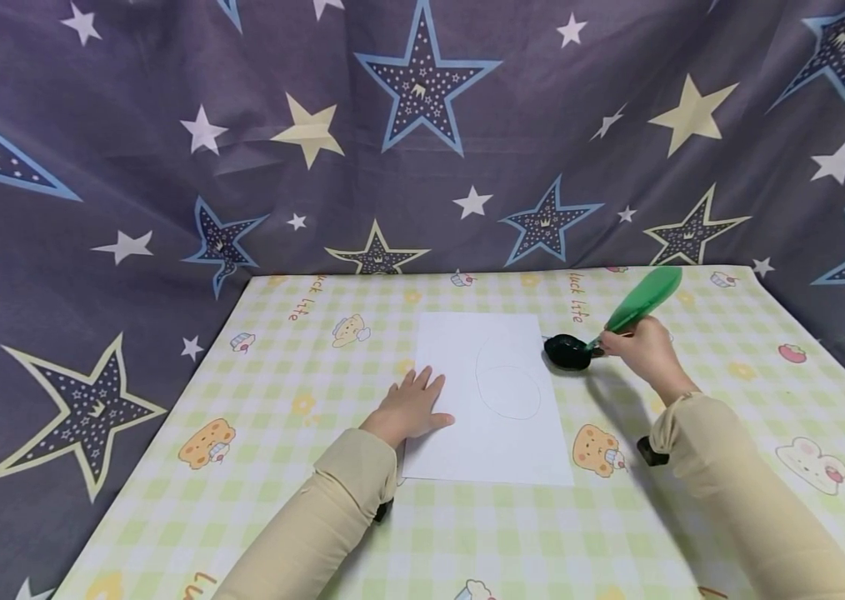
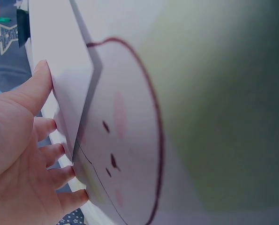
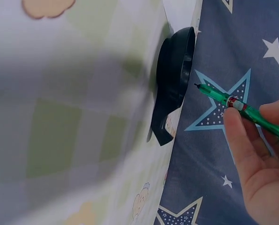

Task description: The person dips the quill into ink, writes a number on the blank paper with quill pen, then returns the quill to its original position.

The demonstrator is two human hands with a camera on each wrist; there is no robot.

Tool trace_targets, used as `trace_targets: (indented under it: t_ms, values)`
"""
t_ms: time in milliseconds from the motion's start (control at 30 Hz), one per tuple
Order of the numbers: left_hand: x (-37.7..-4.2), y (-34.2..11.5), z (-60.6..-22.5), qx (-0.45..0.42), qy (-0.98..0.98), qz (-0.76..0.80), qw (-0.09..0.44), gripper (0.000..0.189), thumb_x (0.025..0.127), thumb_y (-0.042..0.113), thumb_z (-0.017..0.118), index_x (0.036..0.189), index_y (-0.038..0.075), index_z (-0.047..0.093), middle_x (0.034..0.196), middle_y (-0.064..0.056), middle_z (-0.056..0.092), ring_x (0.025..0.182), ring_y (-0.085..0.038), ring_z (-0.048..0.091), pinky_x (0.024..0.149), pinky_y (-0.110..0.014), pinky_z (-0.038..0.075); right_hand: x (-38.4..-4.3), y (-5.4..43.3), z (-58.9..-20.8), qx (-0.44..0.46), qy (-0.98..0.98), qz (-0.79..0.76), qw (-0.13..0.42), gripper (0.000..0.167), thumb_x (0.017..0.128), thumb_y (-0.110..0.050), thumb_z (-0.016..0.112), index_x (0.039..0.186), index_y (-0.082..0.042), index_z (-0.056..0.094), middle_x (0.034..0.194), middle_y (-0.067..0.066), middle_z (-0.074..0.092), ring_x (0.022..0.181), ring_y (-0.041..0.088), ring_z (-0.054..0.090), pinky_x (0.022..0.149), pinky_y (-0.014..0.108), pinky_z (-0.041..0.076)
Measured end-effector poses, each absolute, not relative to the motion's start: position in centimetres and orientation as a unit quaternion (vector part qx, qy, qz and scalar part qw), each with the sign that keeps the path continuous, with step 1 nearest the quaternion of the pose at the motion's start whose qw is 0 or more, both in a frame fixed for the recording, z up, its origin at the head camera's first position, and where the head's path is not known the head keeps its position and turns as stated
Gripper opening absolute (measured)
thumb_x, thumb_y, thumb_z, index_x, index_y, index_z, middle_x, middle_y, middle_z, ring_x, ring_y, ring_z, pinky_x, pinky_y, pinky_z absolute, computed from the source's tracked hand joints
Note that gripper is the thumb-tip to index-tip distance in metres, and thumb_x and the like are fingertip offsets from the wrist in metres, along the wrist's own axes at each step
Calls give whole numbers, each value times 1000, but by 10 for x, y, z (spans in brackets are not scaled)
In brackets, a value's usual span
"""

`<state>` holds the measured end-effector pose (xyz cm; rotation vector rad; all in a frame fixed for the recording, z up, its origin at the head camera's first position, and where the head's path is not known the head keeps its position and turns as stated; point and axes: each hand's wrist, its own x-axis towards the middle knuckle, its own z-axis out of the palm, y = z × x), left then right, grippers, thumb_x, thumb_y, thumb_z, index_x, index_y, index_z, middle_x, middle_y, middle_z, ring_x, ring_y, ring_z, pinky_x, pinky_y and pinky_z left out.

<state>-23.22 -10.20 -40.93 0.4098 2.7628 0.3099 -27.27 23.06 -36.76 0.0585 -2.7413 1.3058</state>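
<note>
My right hand [image 1: 649,350] pinches a slim green pen [image 3: 261,123] with a broad green leaf-shaped top [image 1: 646,296]. Its dark tip points down to the left, over a glossy black bowl-shaped object with a short bent handle [image 3: 174,70]. That black object sits on the table just past the right edge of a white paper sheet [image 1: 482,454]. A thin drawn line [image 1: 508,414] on the sheet makes a large loop resembling a 6. On the sheet's left edge rests my left hand [image 1: 409,408], fingers spread and holding nothing.
A checked, cartoon-printed cloth [image 1: 265,500] covers the table. Behind it hangs a dark curtain with stars [image 1: 422,208], meeting the table's far edge. Each wrist carries a small black device [image 1: 651,451] at the sleeve.
</note>
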Motion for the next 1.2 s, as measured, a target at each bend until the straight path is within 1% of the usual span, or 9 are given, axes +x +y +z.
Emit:
trace_targets:
  t_ms: [67, 133, 200, 300, 433, 533, 733, 967, 1200]
  values:
    - [-232, -102, -409, 144, 970, 109, 164, 72, 91, 45, 52, 147, 10, 24, 151, -14, 13, 137, -35, 8, 107, -52, 13, -272, 233, -368, 18, -902, 429, 52, 25, 89, -15, 55, 101, 8, 58, 91, 19, 66, 78, 24, 66, 78, 43, 50]
    - [-232, -102, -409, 144, 970, 107, 164, 72, 91, 45, 52, 147, 10, 24, 151, -14, 13, 137, -35, 8, 106, -53, 14, -272, 235, -368, 17, -900, 433, 51, 26, 90, -15, 55, 103, 8, 57, 95, 21, 64, 75, 17, 66, 80, 43, 49]
    - [-232, -102, -409, 144, 970, 107, 165, 72, 91, 45, 52, 147, 10, 24, 151, -14, 13, 137, -35, 8, 106, -53, 14, -271, 236, -369, 18, -898, 436, 53, 27, 90, -15, 54, 104, 8, 56, 99, 23, 63, 72, 10, 64, 80, 41, 49]
    - [-232, -102, -409, 143, 970, 107, 167, 72, 91, 45, 52, 147, 10, 24, 151, -14, 12, 137, -35, 7, 107, -53, 13, -270, 237, -370, 20, -897, 438, 63, 26, 89, -13, 54, 104, 9, 56, 99, 24, 62, 69, 5, 62, 77, 36, 51]
    - [-232, -102, -409, 143, 970, 105, 168, 72, 91, 46, 51, 147, 10, 24, 151, -14, 12, 137, -35, 7, 107, -52, 13, -270, 239, -372, 29, -892, 445, 79, 24, 89, -8, 55, 104, 11, 56, 95, 24, 62, 68, 5, 62, 69, 24, 52]
    - [-232, -101, -409, 143, 970, 104, 167, 72, 91, 46, 51, 147, 10, 24, 151, -14, 13, 137, -35, 8, 107, -52, 13, -270, 239, -374, 35, -885, 457, 86, 23, 89, -5, 54, 104, 12, 57, 94, 26, 62, 67, 5, 62, 66, 19, 52]
    - [-232, -101, -409, 143, 970, 104, 167, 72, 91, 46, 51, 147, 10, 24, 151, -14, 13, 137, -35, 8, 107, -52, 13, -269, 239, -374, 39, -878, 471, 79, 24, 91, -6, 51, 107, 11, 59, 96, 28, 61, 70, 3, 60, 67, 20, 52]
    - [-233, -101, -409, 144, 970, 107, 164, 71, 91, 45, 52, 147, 10, 24, 151, -14, 13, 137, -35, 8, 107, -52, 13, -268, 239, -376, 46, -874, 477, 80, 24, 92, -4, 48, 107, 11, 59, 98, 29, 60, 76, 12, 63, 70, 24, 53]
    - [-232, -101, -410, 143, 970, 111, 163, 71, 91, 44, 52, 146, 9, 25, 151, -14, 14, 137, -35, 8, 107, -52, 13, -267, 239, -378, 42, -870, 485, 79, 26, 93, -8, 47, 107, 10, 58, 101, 29, 59, 76, 11, 62, 70, 23, 52]
